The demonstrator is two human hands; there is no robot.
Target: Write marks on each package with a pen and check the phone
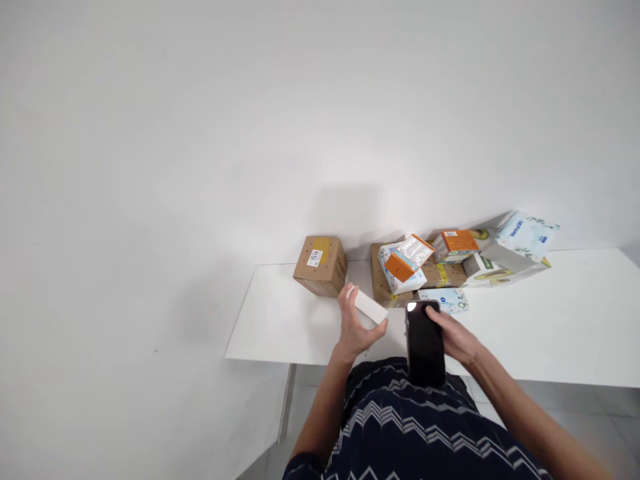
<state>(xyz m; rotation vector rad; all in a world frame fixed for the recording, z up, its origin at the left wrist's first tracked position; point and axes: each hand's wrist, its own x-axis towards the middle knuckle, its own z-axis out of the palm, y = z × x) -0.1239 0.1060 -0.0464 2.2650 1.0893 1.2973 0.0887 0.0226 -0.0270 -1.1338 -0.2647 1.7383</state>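
Left hand (pixel 354 328), thumb and fingers spread, grips the white box (pixel 369 307) by its ends, inside the surface's (pixel 280 320) near edge. The box's long axis slants toward the phone (pixel 425 347), which the right hand (pixel 456 337) clasps

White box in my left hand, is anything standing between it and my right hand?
Yes: the phone, held in your right hand, stands between that hand and the white box. In this view, a gap shows between phone and box, with nothing else visible in it.

white table (pixel 575 320) | left: brown carton (pixel 327 267) | right: cardboard (pixel 379 280), light-blue box (pixel 454 301), avocado-print box (pixel 493 275)
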